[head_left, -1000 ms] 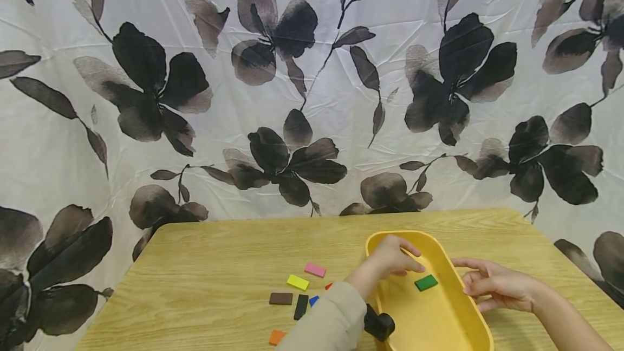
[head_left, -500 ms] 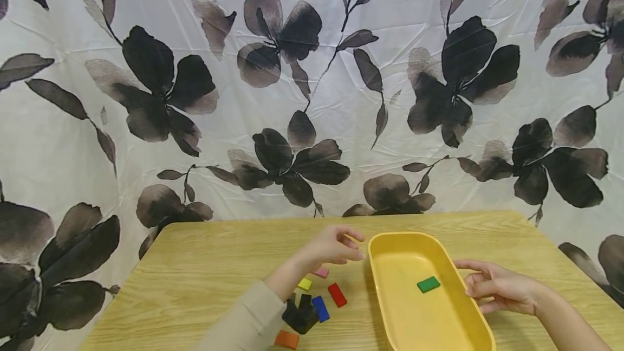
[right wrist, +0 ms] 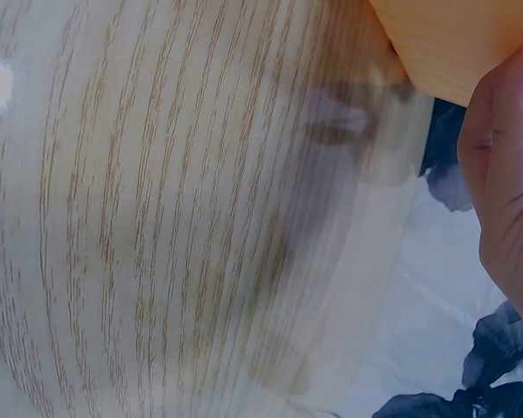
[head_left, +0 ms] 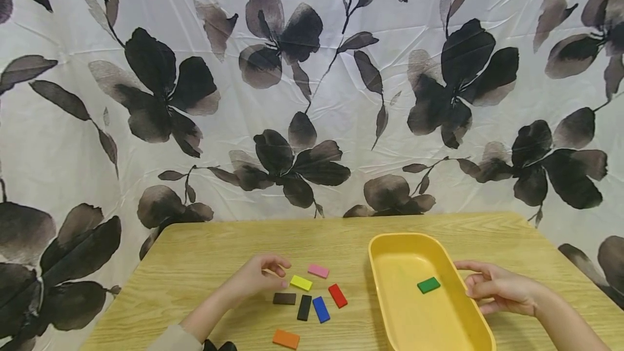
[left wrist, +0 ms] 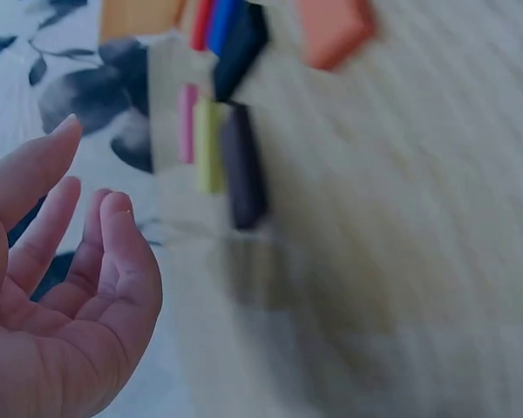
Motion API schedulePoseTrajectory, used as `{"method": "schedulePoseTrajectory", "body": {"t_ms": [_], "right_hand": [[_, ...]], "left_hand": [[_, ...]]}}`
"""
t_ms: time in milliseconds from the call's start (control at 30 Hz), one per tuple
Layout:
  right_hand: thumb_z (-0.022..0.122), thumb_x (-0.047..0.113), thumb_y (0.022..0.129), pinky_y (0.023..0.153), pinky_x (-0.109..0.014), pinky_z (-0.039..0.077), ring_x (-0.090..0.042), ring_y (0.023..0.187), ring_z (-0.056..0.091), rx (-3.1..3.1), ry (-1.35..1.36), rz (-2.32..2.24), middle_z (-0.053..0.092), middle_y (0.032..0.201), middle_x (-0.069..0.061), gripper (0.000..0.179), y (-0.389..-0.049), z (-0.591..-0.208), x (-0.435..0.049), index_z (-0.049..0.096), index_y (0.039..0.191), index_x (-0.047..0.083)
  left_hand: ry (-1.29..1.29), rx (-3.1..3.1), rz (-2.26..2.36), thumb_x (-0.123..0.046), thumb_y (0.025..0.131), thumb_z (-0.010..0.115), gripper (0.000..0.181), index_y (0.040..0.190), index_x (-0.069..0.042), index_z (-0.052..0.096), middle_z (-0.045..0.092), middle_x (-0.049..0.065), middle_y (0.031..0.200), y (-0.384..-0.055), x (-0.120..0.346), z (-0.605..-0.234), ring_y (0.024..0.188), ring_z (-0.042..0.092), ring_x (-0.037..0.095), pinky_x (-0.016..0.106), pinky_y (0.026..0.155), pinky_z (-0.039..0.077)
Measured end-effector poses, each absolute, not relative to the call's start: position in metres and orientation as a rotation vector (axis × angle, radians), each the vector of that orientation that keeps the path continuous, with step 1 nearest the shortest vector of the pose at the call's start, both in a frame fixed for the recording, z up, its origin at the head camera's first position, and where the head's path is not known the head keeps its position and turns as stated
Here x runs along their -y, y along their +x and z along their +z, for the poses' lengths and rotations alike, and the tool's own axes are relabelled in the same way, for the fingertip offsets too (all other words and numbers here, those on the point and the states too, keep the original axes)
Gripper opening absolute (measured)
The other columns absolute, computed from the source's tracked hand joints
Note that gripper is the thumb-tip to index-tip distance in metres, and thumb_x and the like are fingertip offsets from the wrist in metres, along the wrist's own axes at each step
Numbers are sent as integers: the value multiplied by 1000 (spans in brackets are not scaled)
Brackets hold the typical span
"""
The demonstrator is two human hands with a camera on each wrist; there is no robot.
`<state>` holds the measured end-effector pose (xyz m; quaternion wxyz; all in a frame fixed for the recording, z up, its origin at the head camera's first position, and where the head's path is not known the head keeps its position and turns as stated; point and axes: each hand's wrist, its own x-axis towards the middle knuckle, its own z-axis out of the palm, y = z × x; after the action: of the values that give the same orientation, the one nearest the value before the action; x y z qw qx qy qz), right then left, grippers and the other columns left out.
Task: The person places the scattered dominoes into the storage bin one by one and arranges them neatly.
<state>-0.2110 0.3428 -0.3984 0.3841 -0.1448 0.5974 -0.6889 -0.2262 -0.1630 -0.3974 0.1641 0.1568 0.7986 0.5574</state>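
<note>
My left hand (head_left: 260, 275) is over the table, left of several small coloured domino-like blocks. Its fingers are loosely bent, with nothing between them in the left wrist view. Closest to its fingertips are a yellow block (head_left: 300, 283) and a dark brown block (head_left: 284, 299). On the right, my right hand (head_left: 502, 286) rests its fingers against the outer side of a yellow tray (head_left: 480, 316), at the rim. One green block (head_left: 429, 285) lies inside that tray. In the right wrist view, only part of the right hand shows beside the tray wall.
Around the yellow block lie a pink block (head_left: 318, 271), a red block (head_left: 338, 296), a blue block (head_left: 321, 309), a black block (head_left: 304, 307) and an orange block (head_left: 286, 339). Behind the wooden table (head_left: 205, 248) hangs a floral cloth (head_left: 219, 96).
My left hand has come out of the tray and moved left, past the blocks, uncovering them. My right hand stays at the tray's side, and the green block remains inside.
</note>
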Motion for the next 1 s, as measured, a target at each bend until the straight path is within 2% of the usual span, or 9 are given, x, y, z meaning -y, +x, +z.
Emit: {"method": "schedulePoseTrajectory", "body": {"t_ms": [400, 567, 700, 1000], "right_hand": [[45, -4, 92, 74, -31, 53, -11, 82, 57, -1543, -365, -1750, 56, 95, -2, 55, -211, -398, -342, 19, 141, -4], [44, -4, 92, 76, -33, 53, -12, 84, 58, -1505, -359, -1751, 56, 95, -2, 55, -209, -400, -341, 21, 142, -2], [44, -4, 93, 78, -35, 52, -13, 85, 59, -1495, -360, -1752, 56, 97, -2, 53, -210, -401, -342, 24, 142, 1], [44, -3, 93, 79, -36, 52, -13, 86, 58, -1507, -356, -1745, 56, 98, -4, 51, -212, -399, -343, 27, 141, 4]], "left_hand": [[572, -2462, 1352, 1, 68, 79, 33, 97, 2, 63, 53, 5, 85, -221, 180, -431, 75, 47, 18, 23, 58, 43], [567, -2512, 1316, 0, 67, 80, 26, 90, 0, 66, 52, 2, 79, -219, 177, -434, 70, 46, 15, 22, 57, 41], [540, -2542, 1291, -1, 68, 80, 22, 85, -2, 66, 52, 1, 76, -218, 176, -435, 71, 45, 16, 22, 59, 39], [553, -2525, 1263, -2, 69, 79, 20, 83, -2, 65, 56, 1, 77, -221, 179, -428, 72, 48, 15, 22, 61, 41]]}}
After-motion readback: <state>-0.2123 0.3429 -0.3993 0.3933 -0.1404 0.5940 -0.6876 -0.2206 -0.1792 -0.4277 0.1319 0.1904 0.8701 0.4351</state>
